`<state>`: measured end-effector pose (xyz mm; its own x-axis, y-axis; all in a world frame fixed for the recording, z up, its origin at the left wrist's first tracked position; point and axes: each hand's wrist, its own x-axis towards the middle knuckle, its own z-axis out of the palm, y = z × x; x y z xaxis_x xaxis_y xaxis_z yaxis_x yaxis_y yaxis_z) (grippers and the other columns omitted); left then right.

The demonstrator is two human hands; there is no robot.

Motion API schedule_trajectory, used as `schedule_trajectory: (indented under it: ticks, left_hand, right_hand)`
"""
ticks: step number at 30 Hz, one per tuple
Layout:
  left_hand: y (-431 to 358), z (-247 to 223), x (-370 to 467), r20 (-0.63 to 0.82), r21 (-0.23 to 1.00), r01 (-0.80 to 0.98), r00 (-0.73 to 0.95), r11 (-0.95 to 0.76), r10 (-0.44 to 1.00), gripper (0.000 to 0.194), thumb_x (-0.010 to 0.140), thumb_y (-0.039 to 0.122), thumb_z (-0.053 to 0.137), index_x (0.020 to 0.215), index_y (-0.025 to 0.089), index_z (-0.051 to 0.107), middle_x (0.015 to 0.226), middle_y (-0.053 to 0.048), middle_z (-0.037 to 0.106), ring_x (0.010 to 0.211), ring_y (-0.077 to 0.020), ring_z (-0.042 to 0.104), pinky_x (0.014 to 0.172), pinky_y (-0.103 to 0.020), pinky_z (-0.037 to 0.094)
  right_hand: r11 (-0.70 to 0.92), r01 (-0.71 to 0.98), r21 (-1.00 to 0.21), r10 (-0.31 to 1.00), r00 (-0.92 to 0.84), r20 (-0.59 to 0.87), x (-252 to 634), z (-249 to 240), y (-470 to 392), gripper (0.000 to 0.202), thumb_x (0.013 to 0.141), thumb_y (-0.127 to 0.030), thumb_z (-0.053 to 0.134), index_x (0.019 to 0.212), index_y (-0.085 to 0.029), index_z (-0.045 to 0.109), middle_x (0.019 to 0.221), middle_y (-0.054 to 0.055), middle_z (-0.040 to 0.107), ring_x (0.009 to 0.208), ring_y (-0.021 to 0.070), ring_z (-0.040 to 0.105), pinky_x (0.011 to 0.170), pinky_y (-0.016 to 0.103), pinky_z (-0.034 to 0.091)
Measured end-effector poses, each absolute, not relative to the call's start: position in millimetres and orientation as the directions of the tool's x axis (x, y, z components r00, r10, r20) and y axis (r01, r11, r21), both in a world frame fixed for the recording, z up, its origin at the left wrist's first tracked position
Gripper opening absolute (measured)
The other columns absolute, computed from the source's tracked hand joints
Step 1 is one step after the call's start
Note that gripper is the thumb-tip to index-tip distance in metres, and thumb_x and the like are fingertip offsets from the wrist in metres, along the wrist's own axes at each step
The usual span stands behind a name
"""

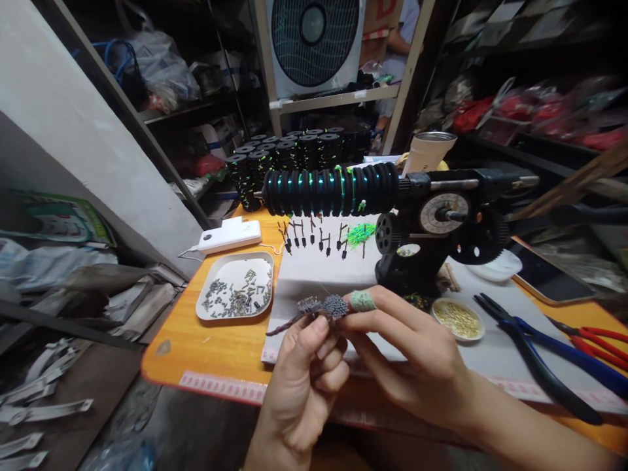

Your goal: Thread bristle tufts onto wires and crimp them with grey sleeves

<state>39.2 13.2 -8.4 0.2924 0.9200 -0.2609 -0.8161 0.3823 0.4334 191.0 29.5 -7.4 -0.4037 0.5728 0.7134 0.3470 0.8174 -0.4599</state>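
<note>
My left hand is closed, its thumb and fingers pinching a bundle of thin strands with grey bead-like tips. A second cluster of pale-ended tips shows beside it, and a dark twisted tail sticks out to the left. What exactly the bundle is I cannot make out. My right hand meets the bundle from the right with bent fingers; green tape wraps one fingertip. Its fingertips are partly hidden behind the bundle and the left hand. Both hands are held above the table's near edge.
Left stands a white tray of small metal pieces. Behind is a black geared winder carrying a ribbed roll. Right lie a dish of gold bits, blue-handled pliers, red-handled pliers and a phone. Another person stands behind.
</note>
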Motion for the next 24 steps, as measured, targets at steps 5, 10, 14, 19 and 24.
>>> schedule_trajectory:
  ticks: [5,10,14,19,24]
  left_hand:
    - [12.2,-11.0,38.4,-0.268,0.426,-0.829,0.265,0.361,0.926,0.026,0.07,0.018,0.087,0.074,0.009,0.063,0.053,0.013,0.032,0.045,-0.0014,0.013,0.037,-0.008,0.025]
    - [10.5,-9.4,39.1,-0.236,0.415,-0.829,0.299,0.374,0.925,0.02,0.073,0.018,0.085,0.079,0.007,0.069,0.054,0.012,0.034,0.047,-0.002,0.014,0.038,-0.008,0.025]
    - [9.7,-7.3,40.1,-0.216,0.405,-0.829,0.324,0.387,0.921,0.02,0.073,0.017,0.085,0.073,0.009,0.066,0.054,0.011,0.035,0.047,-0.0024,0.013,0.038,-0.009,0.022]
    - [11.8,-8.3,41.3,-0.206,0.541,-0.788,0.215,0.294,0.955,0.031,0.074,0.02,0.084,0.067,0.014,0.055,0.053,0.012,0.031,0.047,-0.0038,0.01,0.038,-0.011,0.021]
    - [12.1,-8.7,42.7,-0.191,0.64,-0.738,0.119,0.215,0.974,0.031,0.077,0.021,0.081,0.069,0.015,0.052,0.054,0.012,0.029,0.048,-0.0045,0.011,0.039,-0.011,0.021]
  right_hand:
    - [0.719,0.252,-0.648,0.691,-0.359,0.627,192.6,0.6,28.0,0.018,0.089,-0.002,0.059,0.095,-0.018,0.066,0.103,0.008,0.064,0.098,0.0166,0.063,0.082,0.025,0.051]
    - [0.541,0.099,-0.835,0.811,-0.326,0.486,191.4,2.3,31.2,0.009,0.093,-0.014,0.063,0.092,-0.022,0.068,0.092,0.002,0.069,0.086,0.0143,0.066,0.078,0.024,0.052]
    - [0.492,0.104,-0.864,0.847,-0.287,0.447,190.3,-0.4,31.1,0.007,0.096,-0.018,0.06,0.096,-0.023,0.066,0.092,0.001,0.067,0.085,0.0139,0.064,0.075,0.023,0.051]
    - [0.624,0.254,-0.739,0.778,-0.292,0.556,192.3,1.8,31.3,0.01,0.094,-0.011,0.057,0.095,-0.018,0.063,0.099,0.004,0.061,0.094,0.0153,0.059,0.083,0.026,0.045]
    - [0.669,0.268,-0.693,0.738,-0.35,0.577,193.8,2.6,30.2,0.013,0.096,-0.008,0.049,0.098,-0.016,0.058,0.084,0.001,0.057,0.075,0.0119,0.053,0.07,0.024,0.042]
